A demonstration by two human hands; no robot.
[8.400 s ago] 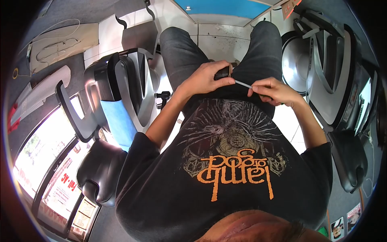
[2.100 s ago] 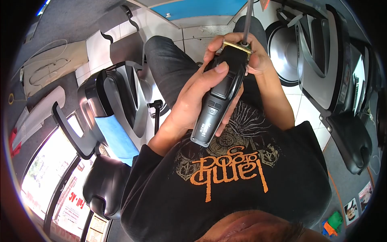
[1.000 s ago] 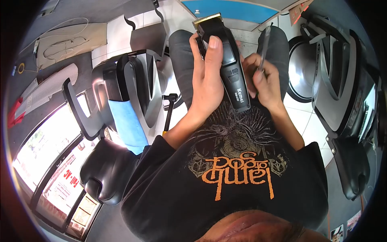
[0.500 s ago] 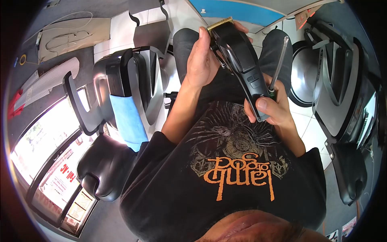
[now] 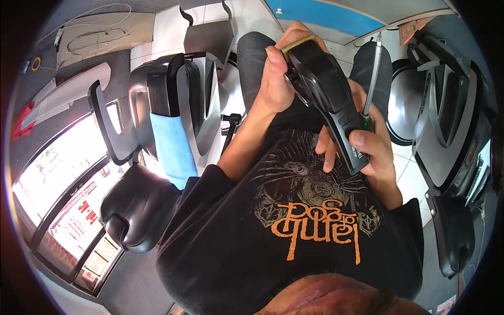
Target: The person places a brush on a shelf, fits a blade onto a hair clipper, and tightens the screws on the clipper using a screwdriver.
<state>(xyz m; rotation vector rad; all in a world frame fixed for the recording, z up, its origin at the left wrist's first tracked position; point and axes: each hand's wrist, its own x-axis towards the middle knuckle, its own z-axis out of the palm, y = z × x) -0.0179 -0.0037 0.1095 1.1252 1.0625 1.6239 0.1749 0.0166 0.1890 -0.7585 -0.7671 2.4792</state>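
A black hair clipper (image 5: 324, 79) with a gold-coloured blade (image 5: 298, 45) is held at a tilt above my lap, blade end away from me. My left hand (image 5: 278, 86) grips it round the blade end, the thumb beside the blade and the other fingers partly hidden behind. My right hand (image 5: 379, 144) holds the lower end of the clipper, thumb on its side. That same hand also keeps a screwdriver (image 5: 371, 86) with a green handle, its shaft pointing up and away from me. Small lettering shows near the clipper's lower end.
Barber chairs stand on both sides, the left chair (image 5: 168, 89) with a blue towel (image 5: 174, 149) over it and the right chair (image 5: 446, 126) close to my knee. A blue panel (image 5: 325, 18) is ahead. A cable lies on a beige surface (image 5: 105, 39) at far left.
The clipper and both hands have shifted slightly right in view. My left fingers now wrap over behind the blade end, and some right fingers have loosened from the lower end.
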